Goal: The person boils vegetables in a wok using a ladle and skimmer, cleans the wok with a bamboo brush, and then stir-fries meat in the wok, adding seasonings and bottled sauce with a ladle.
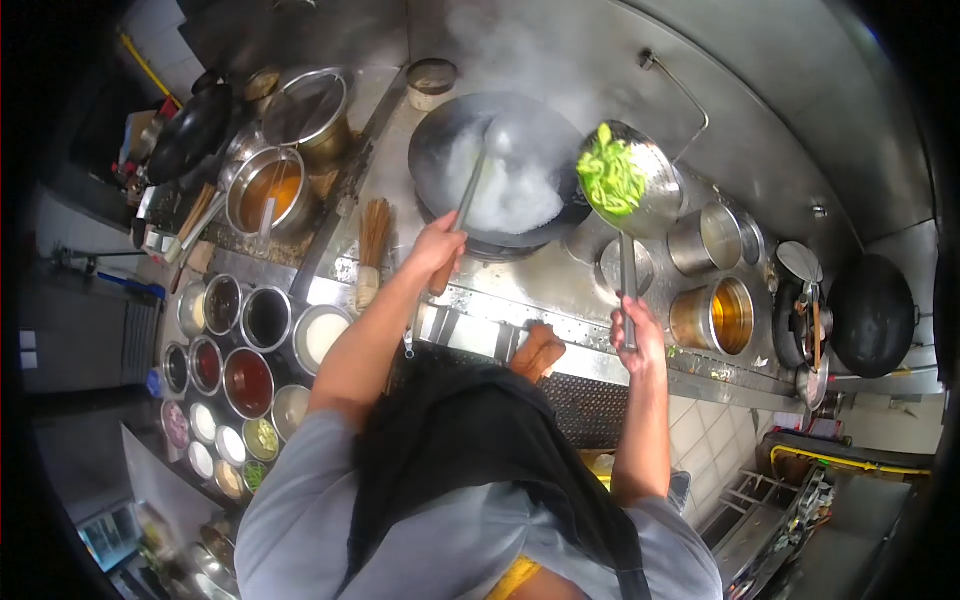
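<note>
My left hand [439,250] is closed round the wooden-ended handle of a long metal ladle [472,188]. The ladle's bowl dips into whitish, steaming liquid [515,200] in a large dark wok [437,133]. To the right, my right hand [638,335] grips the handle of a wide metal strainer [660,190]. Bright green sliced vegetables [611,175] lie at the left side of the strainer, which is held up beside the wok's right rim. Steam blurs the wok's far side.
Metal pots [700,238] and a pot of amber oil [733,315] stand right of the wok. A bamboo brush [373,240] lies left of it. Several seasoning containers [248,382] fill the left side. A bent tap [690,110] juts from the back wall.
</note>
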The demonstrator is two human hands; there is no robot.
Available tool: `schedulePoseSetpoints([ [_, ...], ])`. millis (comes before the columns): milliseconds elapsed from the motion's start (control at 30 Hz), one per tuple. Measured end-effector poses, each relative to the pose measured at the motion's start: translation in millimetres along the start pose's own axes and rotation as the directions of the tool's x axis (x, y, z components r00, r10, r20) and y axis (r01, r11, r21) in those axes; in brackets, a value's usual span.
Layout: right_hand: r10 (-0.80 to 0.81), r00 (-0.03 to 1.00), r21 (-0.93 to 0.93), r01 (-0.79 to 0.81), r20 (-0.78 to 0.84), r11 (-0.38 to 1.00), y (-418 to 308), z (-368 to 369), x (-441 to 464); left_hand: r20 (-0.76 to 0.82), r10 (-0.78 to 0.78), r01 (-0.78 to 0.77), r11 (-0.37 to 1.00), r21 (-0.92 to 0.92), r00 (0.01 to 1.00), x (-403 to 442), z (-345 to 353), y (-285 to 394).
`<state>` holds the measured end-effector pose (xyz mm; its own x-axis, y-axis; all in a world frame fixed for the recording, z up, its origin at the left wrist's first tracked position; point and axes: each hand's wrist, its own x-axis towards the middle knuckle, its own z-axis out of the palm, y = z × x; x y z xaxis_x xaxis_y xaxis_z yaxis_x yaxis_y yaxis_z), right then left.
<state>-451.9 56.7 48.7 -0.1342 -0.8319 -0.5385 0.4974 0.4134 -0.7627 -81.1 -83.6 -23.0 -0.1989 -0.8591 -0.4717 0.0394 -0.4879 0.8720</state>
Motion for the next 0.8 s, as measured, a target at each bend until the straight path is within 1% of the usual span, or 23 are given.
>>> schedulePoseSetpoints([
  [67,-0.027,0.997,-0.007,0.027,-0.068,1.0,10,-22,-16,-0.122,0.132,-0.102,0.969,0.226,0.984,6,7,8],
  [100,-0.04,0.994,-0.009,0.039,-0.105,0.999,16,-34,-23,-0.163,0.181,-0.141,0.963,0.23,0.97,5,7,9],
  [233,-0.031,0.97,-0.051,0.02,-0.24,0.998,47,-85,-27,-0.222,0.242,-0.162,0.931,0.326,0.945,-24,3,19],
  [333,0.021,0.972,-0.037,-0.03,-0.233,0.999,73,-120,-18,-0.253,0.274,-0.128,0.87,0.476,0.928,-32,-1,19],
  [467,0.117,0.969,0.028,-0.114,-0.219,0.993,101,-154,4,-0.288,0.313,-0.133,0.852,0.506,0.905,-42,9,18],
  [500,0.136,0.966,0.021,-0.135,-0.222,0.991,104,-157,6,-0.292,0.3,-0.137,0.872,0.47,0.908,-44,13,14],
  [567,0.109,0.971,-0.001,-0.111,-0.213,0.994,113,-166,10,-0.284,0.269,-0.141,0.905,0.401,0.92,-52,21,0],
  [633,0.083,0.977,-0.043,-0.094,-0.197,0.995,118,-179,15,-0.324,0.253,-0.137,0.93,0.341,0.912,-69,35,-8],
  [667,0.097,0.977,-0.014,-0.101,-0.193,0.995,121,-187,19,-0.331,0.242,-0.136,0.94,0.313,0.912,-77,42,-14],
  [733,0.09,0.981,-0.014,-0.093,-0.174,0.996,123,-196,18,-0.298,0.284,-0.201,0.939,0.279,0.911,-87,49,-25],
  [767,0.094,0.977,-0.014,-0.099,-0.19,0.995,124,-200,15,-0.284,0.277,-0.219,0.951,0.219,0.918,-90,47,-32],
  [800,0.101,0.974,-0.013,-0.106,-0.205,0.994,128,-202,11,-0.278,0.263,-0.203,0.952,0.228,0.924,-98,51,-28],
])
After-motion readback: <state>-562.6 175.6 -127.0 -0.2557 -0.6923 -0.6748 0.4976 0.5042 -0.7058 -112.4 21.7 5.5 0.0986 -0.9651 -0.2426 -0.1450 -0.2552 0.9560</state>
